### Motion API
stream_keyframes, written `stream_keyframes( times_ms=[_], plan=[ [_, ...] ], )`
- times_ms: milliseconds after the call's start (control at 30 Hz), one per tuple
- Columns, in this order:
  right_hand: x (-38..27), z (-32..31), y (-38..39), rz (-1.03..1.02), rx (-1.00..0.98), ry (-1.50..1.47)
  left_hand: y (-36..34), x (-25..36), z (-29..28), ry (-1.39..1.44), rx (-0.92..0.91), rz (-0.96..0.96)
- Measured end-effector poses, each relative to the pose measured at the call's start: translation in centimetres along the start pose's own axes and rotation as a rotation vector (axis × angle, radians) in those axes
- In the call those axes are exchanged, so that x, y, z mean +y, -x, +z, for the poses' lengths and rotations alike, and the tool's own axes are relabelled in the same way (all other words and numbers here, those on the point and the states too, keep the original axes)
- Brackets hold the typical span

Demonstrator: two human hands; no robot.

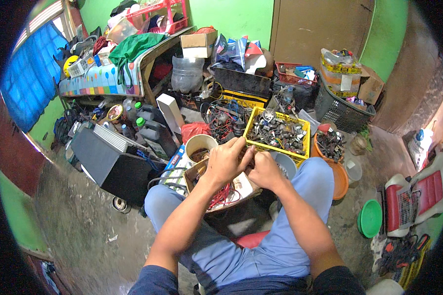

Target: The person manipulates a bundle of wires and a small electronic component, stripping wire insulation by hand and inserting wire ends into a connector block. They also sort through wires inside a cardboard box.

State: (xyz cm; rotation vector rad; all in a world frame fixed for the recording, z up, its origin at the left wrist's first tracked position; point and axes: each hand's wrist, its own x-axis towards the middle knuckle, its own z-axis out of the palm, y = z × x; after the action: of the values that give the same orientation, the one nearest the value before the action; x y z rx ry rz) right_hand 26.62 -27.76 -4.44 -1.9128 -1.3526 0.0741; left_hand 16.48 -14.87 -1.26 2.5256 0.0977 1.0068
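Note:
My left hand [224, 161] and my right hand [264, 170] meet in front of me, above and between my knees. Both sets of fingers are bent and pinched together at the tips. Whatever they grip is hidden behind the fingers or too small to name. Below them is a cardboard box [187, 181] with red wires [222, 197] in it. Just past my left hand stands a cream bucket [200, 142] with brownish contents. A yellow basket [307, 140] full of small dark parts lies beyond my right hand, with a grey bowl [286, 163] nearer.
An orange basin [340, 179] and a basket of dark parts [330, 145] sit right of my knee. Farther right lie a green basin [371, 219] and a red-and-white seat [394, 206]. A black box-shaped case [118, 167] stands left; tangled cables [221, 118] lie ahead.

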Motion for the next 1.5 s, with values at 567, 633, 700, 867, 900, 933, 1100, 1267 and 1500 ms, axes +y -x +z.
stream_keyframes(
  times_ms=[567, 633, 700, 867, 900, 933, 1100, 1267, 1500],
  plan=[
    [-1.0, 6.6, 0.4, -0.199, -0.150, -0.172, 6.4, -5.4, -1.3, 0.110, 0.197, -0.477],
    [0.0, 7.8, 0.3, -0.145, -0.144, -0.030, 6.7, -6.0, -0.7, 0.105, 0.188, -0.504],
    [0.5, 8.8, 0.2, -0.089, -0.149, 0.074, 7.1, -6.9, 0.1, 0.115, 0.184, -0.542],
    [1.1, 10.5, -0.7, 0.088, -0.225, 0.308, 9.5, -11.6, 3.5, 0.359, 0.074, -0.789],
    [1.5, 11.2, -0.7, 0.104, -0.227, 0.315, 10.1, -12.7, 4.3, 0.434, 0.041, -0.862],
    [2.1, 12.2, -0.7, 0.117, -0.229, 0.323, 11.2, -14.3, 5.8, 0.434, 0.063, -0.917],
    [6.7, 15.7, 1.1, 0.202, -0.137, 0.338, 13.9, -15.4, 10.4, 0.448, 0.016, -1.080],
    [6.8, 17.9, 2.8, 0.278, -0.138, 0.196, 16.0, -15.2, 11.8, 0.575, 0.139, -1.191],
    [7.3, 17.8, 3.1, 0.054, -0.157, 0.285, 16.8, -15.2, 11.1, 0.429, 0.097, -1.168]
  ],
)
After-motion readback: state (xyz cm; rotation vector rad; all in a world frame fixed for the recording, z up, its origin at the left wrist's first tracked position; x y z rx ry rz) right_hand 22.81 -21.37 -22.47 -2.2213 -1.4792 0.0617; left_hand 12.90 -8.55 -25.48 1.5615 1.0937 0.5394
